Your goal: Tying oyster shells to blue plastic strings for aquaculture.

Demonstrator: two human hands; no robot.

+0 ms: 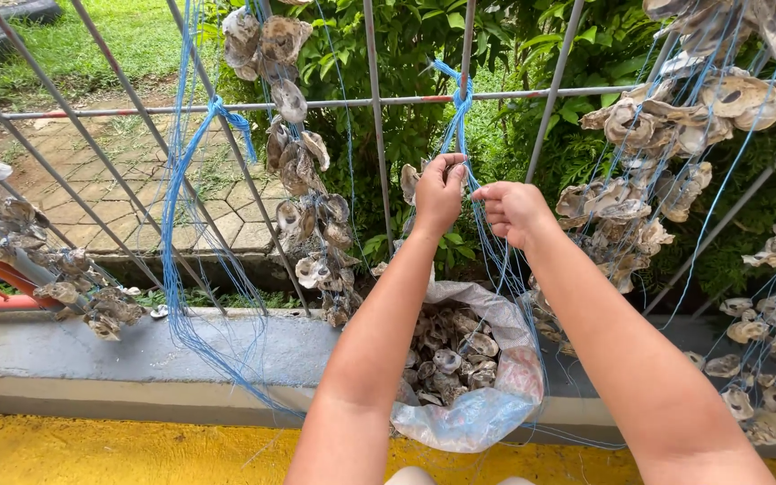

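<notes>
Grey metal fence before leafy bushes, concrete curb below. We see the left hand and right hand raised, fingers pinched shut on thin blue strings knotted to the rail. Near, a crinkled plastic sack holds rough oyster shells; strung shells hang left.

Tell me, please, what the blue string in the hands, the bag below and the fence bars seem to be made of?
Blue string: probably thin synthetic line, smooth and slightly glossy, bright even colour. Bag: likely soft clear plastic, wrinkled, shiny, shells showing through. Fence bars: apparently metal rods, grey and dull, with reddish patches. Left hand and right hand pinch the string.
</notes>
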